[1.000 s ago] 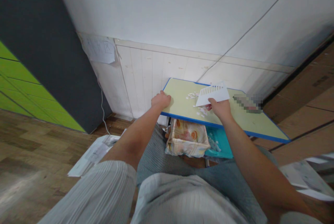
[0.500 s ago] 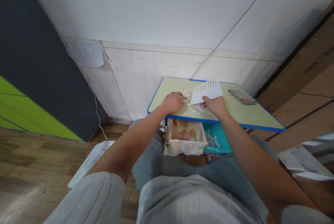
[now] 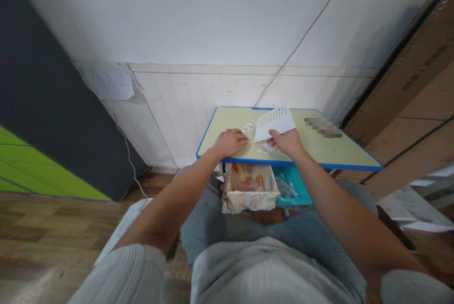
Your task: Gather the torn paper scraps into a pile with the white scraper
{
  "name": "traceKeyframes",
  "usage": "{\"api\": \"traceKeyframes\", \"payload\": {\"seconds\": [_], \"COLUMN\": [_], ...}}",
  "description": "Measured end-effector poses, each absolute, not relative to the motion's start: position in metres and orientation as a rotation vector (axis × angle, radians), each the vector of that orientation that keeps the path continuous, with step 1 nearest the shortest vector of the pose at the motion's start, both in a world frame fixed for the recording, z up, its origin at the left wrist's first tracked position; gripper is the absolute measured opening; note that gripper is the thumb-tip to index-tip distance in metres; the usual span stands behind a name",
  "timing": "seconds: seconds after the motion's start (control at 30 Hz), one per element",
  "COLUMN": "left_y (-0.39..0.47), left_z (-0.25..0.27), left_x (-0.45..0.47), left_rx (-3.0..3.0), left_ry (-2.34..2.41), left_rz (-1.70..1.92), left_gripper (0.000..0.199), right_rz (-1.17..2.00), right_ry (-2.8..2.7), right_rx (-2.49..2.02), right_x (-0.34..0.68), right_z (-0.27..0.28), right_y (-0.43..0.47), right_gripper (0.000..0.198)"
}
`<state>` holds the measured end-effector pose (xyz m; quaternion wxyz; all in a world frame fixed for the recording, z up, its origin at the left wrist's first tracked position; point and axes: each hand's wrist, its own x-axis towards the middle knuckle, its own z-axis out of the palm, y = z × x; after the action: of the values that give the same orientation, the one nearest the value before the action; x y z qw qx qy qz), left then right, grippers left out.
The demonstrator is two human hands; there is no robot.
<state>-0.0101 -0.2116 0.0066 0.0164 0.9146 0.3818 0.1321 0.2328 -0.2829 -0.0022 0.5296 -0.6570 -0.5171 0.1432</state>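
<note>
My right hand (image 3: 285, 142) is closed on the lower edge of a white sheet (image 3: 271, 126), thumb on top. A row of narrow slots runs along the sheet's far edge, and the sheet is tilted above the table. To its left my left hand (image 3: 231, 142) rests at the table's front edge, fingers bent and pressed together. Whatever lies at its fingertips is too small to make out. Small white pieces (image 3: 249, 126) are scattered between the left hand and the sheet. More white bits (image 3: 264, 147) lie below the sheet, beside my right fingers.
The pale yellow table (image 3: 333, 152) has a blue rim and stands against the wall. A blurred-out object (image 3: 323, 126) lies at its right. Beneath hang a cloth-lined basket (image 3: 250, 197) and a turquoise tray (image 3: 301, 188) holding pale scraps. Cardboard boxes (image 3: 422, 105) stand at the right.
The view has shifted slightly. My left fingers have drawn closer together, a little farther from the sheet. My right hand keeps its hold on the white sheet.
</note>
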Motion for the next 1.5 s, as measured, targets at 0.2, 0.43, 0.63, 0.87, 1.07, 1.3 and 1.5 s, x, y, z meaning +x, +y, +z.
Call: {"api": "traceKeyframes", "payload": {"seconds": [0.2,0.43,0.63,0.87,1.07,1.3,1.5], "left_y": [-0.205,-0.199,-0.190,-0.188,-0.194,-0.192,-0.190], "left_z": [0.007,0.014,0.011,0.002,0.006,0.005,0.005], "left_x": [-0.013,-0.032,-0.056,-0.061,-0.058,-0.058,-0.059], "left_rx": [2.792,2.663,2.557,2.546,2.541,2.528,2.541], "left_ry": [1.340,1.532,1.831,1.813,1.821,1.839,1.842], "left_rz": [0.425,0.582,0.539,0.515,0.521,0.547,0.534], "left_gripper": [0.048,0.049,0.045,0.042,0.040,0.041,0.041], "right_rz": [0.362,0.377,0.456,0.507,0.563,0.660,0.700], "right_ry": [-1.221,-1.175,-1.225,-1.242,-1.250,-1.185,-1.105], "right_rx": [-1.520,-1.466,-1.411,-1.401,-1.400,-1.360,-1.309], "right_x": [0.231,0.228,0.206,0.188,0.199,0.215,0.214], "right_z": [-0.005,-0.008,-0.009,-0.009,-0.013,-0.022,-0.028], "right_y": [-0.284,-0.286,-0.289,-0.290,-0.315,-0.335,-0.334], "right_gripper": [0.023,0.026,0.025,0.024,0.025,0.026,0.027]}}
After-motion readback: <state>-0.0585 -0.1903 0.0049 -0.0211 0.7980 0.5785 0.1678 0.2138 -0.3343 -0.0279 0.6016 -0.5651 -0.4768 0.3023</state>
